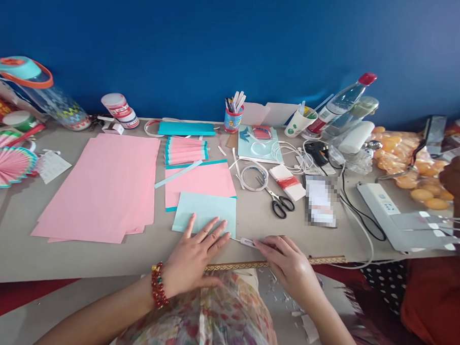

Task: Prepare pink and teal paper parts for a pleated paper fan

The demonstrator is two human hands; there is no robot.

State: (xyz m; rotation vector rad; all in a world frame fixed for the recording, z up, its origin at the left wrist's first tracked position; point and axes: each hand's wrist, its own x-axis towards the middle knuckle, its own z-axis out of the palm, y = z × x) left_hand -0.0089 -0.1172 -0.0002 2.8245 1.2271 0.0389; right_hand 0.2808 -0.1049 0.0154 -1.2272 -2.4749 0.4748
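My left hand [198, 252], with a beaded bracelet [158, 286] on the wrist, lies flat with fingers spread on a pale blue sheet of paper [207, 207]. Between the fingers and thumb of my right hand [287, 259] is a small white utility knife [247, 242]. Its thin blade points left, to the lower right corner of the pale blue sheet; whether it touches the paper I cannot tell. Partly under that sheet is a pink sheet with teal edges [199, 181]. Above it sits a pleated pink strip [185, 149], and a narrow pale blue strip [178, 174] lies across.
Large pink sheets [100, 187] are stacked on the left, beside folded paper fans [9, 168]. Black-handled scissors [282, 204], a red-thread card [288, 182] and a glue gun [318, 152] lie to the right. A power strip [381, 209] and another person's hand [456, 182] are farther right.
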